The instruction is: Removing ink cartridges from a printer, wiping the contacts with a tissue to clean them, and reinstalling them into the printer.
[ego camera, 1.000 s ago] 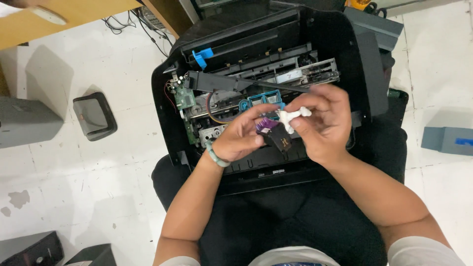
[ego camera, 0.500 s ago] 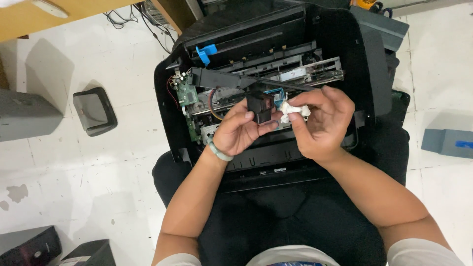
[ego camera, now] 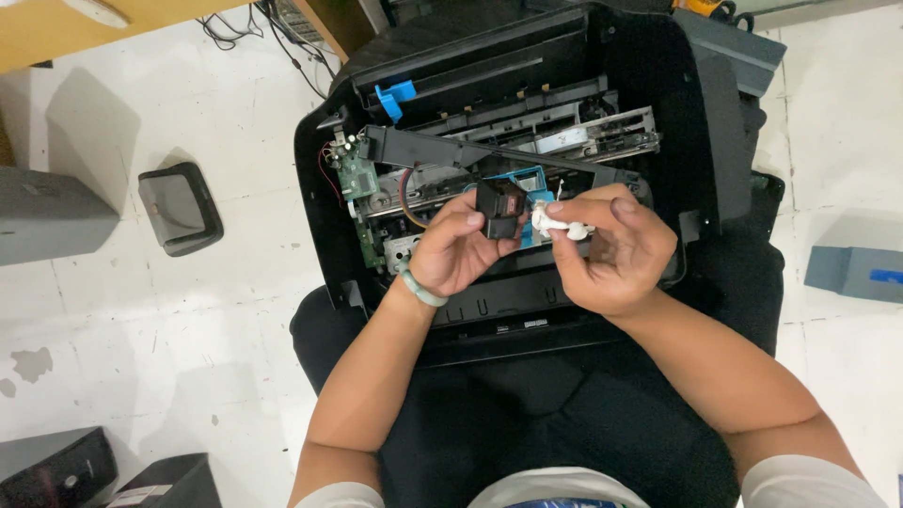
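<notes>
While the fingertips of the left hand [ego camera: 456,252] pinch a small black ink cartridge [ego camera: 498,208] from both sides, thumb on its near face and fingers curled behind it, the cartridge stands just above the middle of the frame, over the open works of the machine. Just to its right, the right hand [ego camera: 613,249] has its thumb and forefinger closed on a small white plastic piece [ego camera: 555,224], whose tip lies close beside the cartridge; whether the two touch cannot be told. A pale green bangle [ego camera: 420,288] circles the left wrist. Behind both hands a blue carriage part [ego camera: 529,181] shows under the cartridge, inside a black printer [ego camera: 658,113] with its cover off, which fills the upper middle of the frame and rests on the person's lap. A green circuit board [ego camera: 358,175] with red wires sits at the printer's left end, a blue tab [ego camera: 395,98] near its top left, and a long black bar [ego camera: 451,150] runs slantwise across the mechanism. On the white tiled floor [ego camera: 141,329], a dark tray-like cover [ego camera: 181,207] lies at the left, a grey box [ego camera: 47,214] at the far left edge, and a grey-blue block [ego camera: 854,273] at the right edge. A wooden desk edge [ego camera: 85,28] crosses the upper left corner.
</notes>
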